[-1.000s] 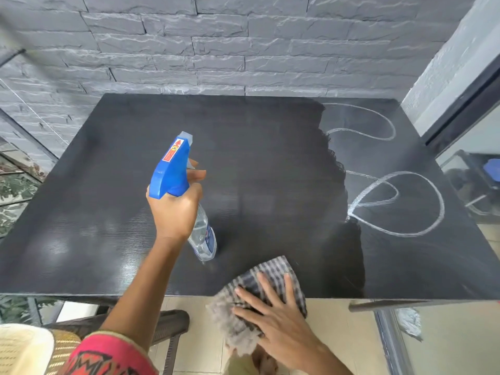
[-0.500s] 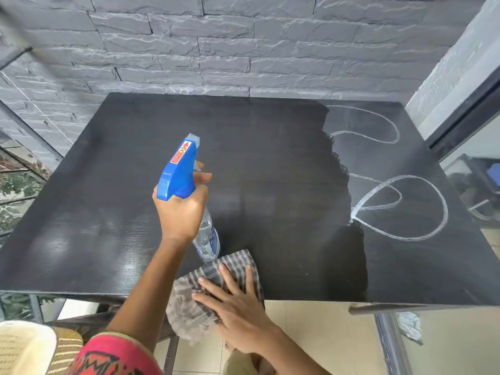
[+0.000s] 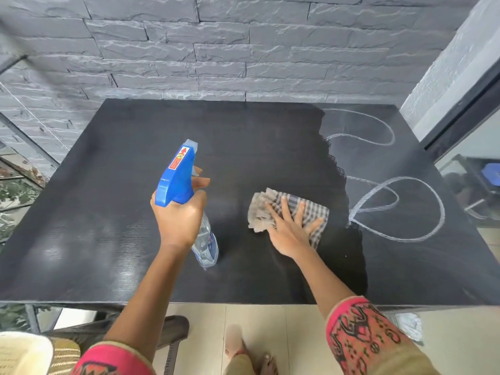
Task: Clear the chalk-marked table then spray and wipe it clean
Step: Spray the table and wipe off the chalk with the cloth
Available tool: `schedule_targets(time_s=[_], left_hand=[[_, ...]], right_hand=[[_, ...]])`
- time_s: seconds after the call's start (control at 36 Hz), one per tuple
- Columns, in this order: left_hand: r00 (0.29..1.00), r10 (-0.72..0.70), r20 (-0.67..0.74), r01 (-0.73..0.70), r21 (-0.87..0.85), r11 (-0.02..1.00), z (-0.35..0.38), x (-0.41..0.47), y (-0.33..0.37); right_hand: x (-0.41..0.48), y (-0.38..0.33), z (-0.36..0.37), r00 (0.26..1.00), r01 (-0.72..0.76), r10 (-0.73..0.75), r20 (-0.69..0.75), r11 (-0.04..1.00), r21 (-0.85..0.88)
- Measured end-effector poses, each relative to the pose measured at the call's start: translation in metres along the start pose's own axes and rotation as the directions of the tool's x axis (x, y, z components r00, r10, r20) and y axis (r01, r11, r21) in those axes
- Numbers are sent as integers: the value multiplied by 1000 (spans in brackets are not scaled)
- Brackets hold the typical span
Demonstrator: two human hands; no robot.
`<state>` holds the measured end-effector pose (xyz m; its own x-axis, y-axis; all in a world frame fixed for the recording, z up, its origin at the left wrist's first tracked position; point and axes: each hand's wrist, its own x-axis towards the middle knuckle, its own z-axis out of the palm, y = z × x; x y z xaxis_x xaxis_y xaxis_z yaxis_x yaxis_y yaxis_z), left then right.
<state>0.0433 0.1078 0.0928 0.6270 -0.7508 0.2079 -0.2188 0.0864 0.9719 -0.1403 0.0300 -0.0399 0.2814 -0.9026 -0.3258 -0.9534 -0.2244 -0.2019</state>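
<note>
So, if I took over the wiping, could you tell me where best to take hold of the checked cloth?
I would take the checked cloth at its bunched left end, coming from above and the left: there it stands up in folds, clear of the right hand, whose spread fingers press the rest flat on the table.

matt black table [image 3: 113, 212], checked cloth [image 3: 311, 209]

place: home-like patio corner | cues: grey stone wall [image 3: 243, 50], tiled floor [image 3: 297, 328], glass door [image 3: 473, 190], black table [image 3: 108, 212]

grey stone-brick wall [image 3: 216, 50] behind, beige tiled floor [image 3: 297, 336], glass pane [image 3: 470, 190] right.
</note>
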Motion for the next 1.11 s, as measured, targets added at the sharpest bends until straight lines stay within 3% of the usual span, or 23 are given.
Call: schedule_targets(time_s=[0.17,0.25,0.33,0.44,0.53,0.61,0.69,0.81,0.89,1.0,1.11], left_hand=[[1000,-1,11,1,6,1000,-3,-1,-2],[1000,-1,7,1,-13,1000,-3,-1,0],[1000,-7,8,8,-25,1000,-2,-2,-1],[1000,-15,4,16,-31,999,-2,-1,-1],[1000,-10,25,10,-11,1000,-2,-1,-1],[1000,-4,22,4,-3,1000,-1,-2,1],[999,-43,16,43,1,999,-3,-2,0],[997,-75,8,74,4,997,-1,-2,2],[996,-91,10,91,37,995,0,-4,6],[994,-63,90,54,99,994,12,-15,19],[968,-10,252,-31,159,987,31,-38,34]], right_hand=[[-64,4,29,938,344,-345,31,917,-203],[-108,33,44,928,364,-371,26,893,-265],[-129,71,44,959,271,-284,-12,926,-262],[-90,91,19,998,7,-15,-63,992,-123],[-47,85,-1,975,-194,197,-101,980,42],[-27,73,-12,964,-245,253,-84,965,94],[-37,70,-5,985,-159,160,-72,987,17],[-82,74,15,990,83,-96,-101,988,-127],[-118,80,37,976,148,-179,-125,963,-223],[-155,98,55,963,217,-237,-126,964,-157],[-174,122,51,968,190,-193,-161,981,-34]])
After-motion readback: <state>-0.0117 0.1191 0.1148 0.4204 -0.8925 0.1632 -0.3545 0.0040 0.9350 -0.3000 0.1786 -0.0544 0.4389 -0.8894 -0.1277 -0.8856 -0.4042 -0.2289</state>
